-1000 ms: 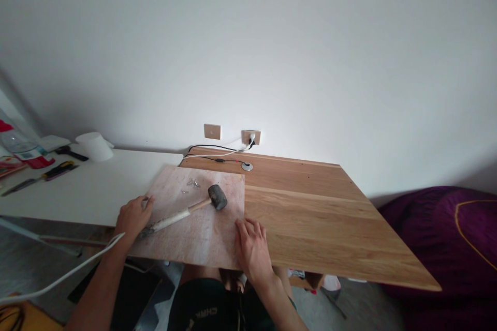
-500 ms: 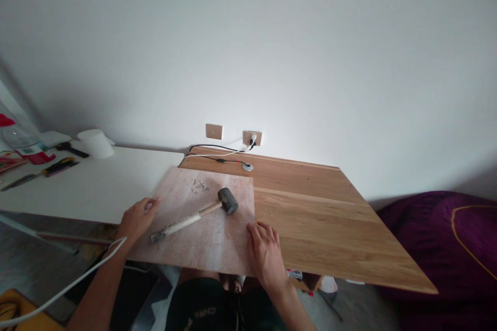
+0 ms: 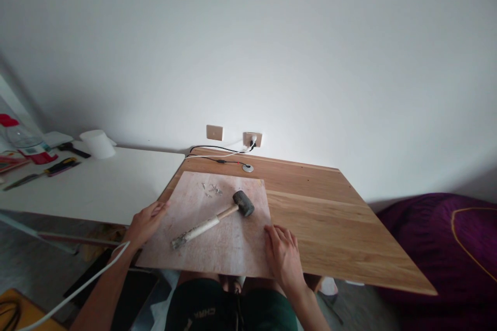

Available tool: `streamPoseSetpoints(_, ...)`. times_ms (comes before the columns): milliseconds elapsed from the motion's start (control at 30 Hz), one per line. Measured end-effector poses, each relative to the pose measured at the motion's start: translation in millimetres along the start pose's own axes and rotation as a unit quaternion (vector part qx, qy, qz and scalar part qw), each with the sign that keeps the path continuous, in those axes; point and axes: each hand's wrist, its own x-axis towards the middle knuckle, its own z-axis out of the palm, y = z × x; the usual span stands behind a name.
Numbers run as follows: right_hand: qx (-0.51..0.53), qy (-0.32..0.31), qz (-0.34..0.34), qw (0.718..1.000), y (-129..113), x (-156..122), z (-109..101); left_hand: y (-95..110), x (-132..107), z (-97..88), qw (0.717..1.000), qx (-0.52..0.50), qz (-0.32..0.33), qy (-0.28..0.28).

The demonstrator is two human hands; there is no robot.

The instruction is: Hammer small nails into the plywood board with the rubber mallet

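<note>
A thin, pale reddish wooden board (image 3: 229, 251) lies on the wood-grain tabletop (image 3: 334, 222) in front of me. My left hand (image 3: 147, 223) grips its left edge, and my right hand (image 3: 285, 256) is closed on the right edge; fingertips under the board are hidden. On top of the board rests a rubber mallet (image 3: 243, 203), its black head toward the back right and its worn pale handle slanting to the front left. Several small silvery screws or similar metal pieces (image 3: 216, 189) are scattered behind the mallet.
A white table (image 3: 128, 186) adjoins on the left, bearing a paper roll (image 3: 98, 144), a red-capped bottle (image 3: 29, 139) and a yellow-black tool (image 3: 60, 165). Cables run from the wall socket (image 3: 252, 139) to a round desk fitting (image 3: 247, 168). A purple beanbag (image 3: 438, 238) sits at right.
Both hands have moved the board to the right across the tabletop, and the mallet and small metal pieces have travelled along on it. A wood strip now shows at the board's left.
</note>
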Motion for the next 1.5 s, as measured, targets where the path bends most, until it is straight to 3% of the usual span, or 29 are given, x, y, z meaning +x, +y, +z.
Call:
streamPoseSetpoints(267, -0.016, 0.016, 0.007, 1.000, 26, -7, -8, 8, -10, 12.5, 0.998, -0.058, -0.001, -0.035)
streamPoseSetpoints(433, 0.006, 0.024, 0.011, 1.000, 44, -14, -11, 19, -22, 17.9, 0.992, -0.090, 0.037, -0.086)
streamPoseSetpoints(733, 0.013, 0.046, 0.029, 0.998, 72, -28, -24, 31, -46, 25.8, 0.977, -0.161, 0.028, -0.135)
streamPoseSetpoints(1067, -0.002, 0.051, 0.055, 0.997, 82, -56, -43, 22, -62, 49.9, 0.964, -0.226, -0.015, -0.137)
streamPoseSetpoints(1500, -0.012, 0.067, 0.033, 0.997, 78, -81, -68, 28, -87, 51.5, 0.973, -0.191, 0.025, -0.124)
